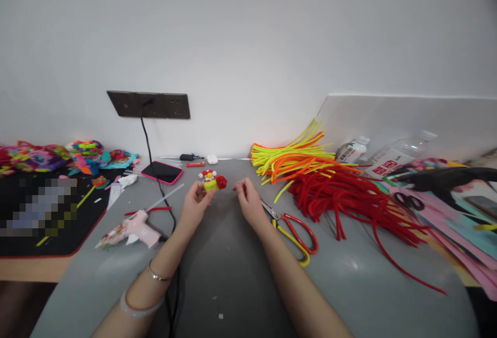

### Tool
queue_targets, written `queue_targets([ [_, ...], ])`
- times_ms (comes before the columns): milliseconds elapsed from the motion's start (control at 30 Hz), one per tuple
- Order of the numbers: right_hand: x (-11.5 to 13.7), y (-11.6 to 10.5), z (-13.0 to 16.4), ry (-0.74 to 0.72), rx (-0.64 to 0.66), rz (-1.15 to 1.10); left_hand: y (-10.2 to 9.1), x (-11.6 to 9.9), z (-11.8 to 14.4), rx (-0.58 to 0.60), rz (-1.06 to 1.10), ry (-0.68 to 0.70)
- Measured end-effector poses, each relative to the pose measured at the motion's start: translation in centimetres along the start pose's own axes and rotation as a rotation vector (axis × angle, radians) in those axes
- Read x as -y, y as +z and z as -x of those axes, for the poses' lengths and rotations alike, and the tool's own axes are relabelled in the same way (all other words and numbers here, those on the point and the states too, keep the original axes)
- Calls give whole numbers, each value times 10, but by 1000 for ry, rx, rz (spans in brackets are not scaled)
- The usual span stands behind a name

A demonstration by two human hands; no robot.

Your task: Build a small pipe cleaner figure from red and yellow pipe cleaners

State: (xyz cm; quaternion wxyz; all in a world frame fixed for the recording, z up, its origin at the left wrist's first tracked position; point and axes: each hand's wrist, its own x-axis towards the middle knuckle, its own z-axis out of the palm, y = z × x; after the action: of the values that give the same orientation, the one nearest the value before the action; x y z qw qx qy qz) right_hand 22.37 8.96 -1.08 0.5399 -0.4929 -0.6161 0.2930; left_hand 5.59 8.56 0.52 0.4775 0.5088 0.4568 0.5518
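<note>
My left hand [196,201] holds up a small pipe-cleaner craft piece [215,182], yellow-green with a red tuft at its right end, pinched between the fingertips above the grey table [233,276]. My right hand [248,201] hovers just right of it, fingers curled together near the red tuft; whether it pinches anything is too small to tell. A small white, red and yellow pom-pom figure [208,174] sits on the table right behind the held piece.
Red-and-yellow scissors [295,229] lie right of my right hand. Piles of yellow, orange [291,158] and red pipe cleaners [341,193] fill the right. A pink glue gun [132,229] with its black cord lies left; a pink-cased phone [162,172] behind.
</note>
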Motion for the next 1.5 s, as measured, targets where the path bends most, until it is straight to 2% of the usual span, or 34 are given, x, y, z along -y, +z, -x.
queue_targets([
  [100,2,0,1,32,-22,-64,0,0,0,-4,-22,9],
  [267,12,-1,1,-32,24,-21,1,-1,1,3,-27,50],
  [533,16,5,3,46,115,-178,0,2,2,21,-70,87],
  [900,12,9,1,161,92,-256,-2,9,1,53,-73,120],
  [1300,15,7,2,121,31,-159,0,8,0,83,-25,116],
  [1500,13,4,-2,223,89,-277,1,4,1,121,65,118],
])
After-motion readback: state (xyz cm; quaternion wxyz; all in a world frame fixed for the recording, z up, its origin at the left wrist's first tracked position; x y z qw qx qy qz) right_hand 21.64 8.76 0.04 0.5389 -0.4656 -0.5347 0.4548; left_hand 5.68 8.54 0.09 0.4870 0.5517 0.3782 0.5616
